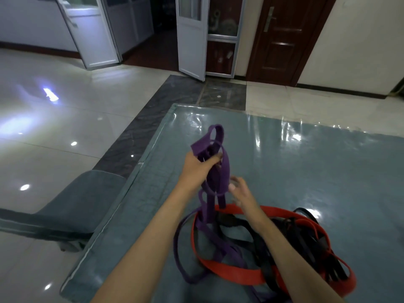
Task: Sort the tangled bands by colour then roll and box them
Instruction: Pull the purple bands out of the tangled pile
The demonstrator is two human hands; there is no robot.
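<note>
My left hand (197,166) is raised over the table and grips a bunch of purple bands (215,165), whose loops stick up above my fist and hang down into the pile. My right hand (241,193) hovers just to the right of the hanging purple loops, fingers spread, holding nothing. Below lies a tangle: a wide red band (229,273), black bands (290,235) and more purple band (185,265) lying on the table. No box is in view.
The table (306,171) is covered in grey-blue cloth under shiny clear plastic. A grey chair (72,206) stands at its left edge. Glossy tiled floor, white folding doors and a dark wooden door lie beyond.
</note>
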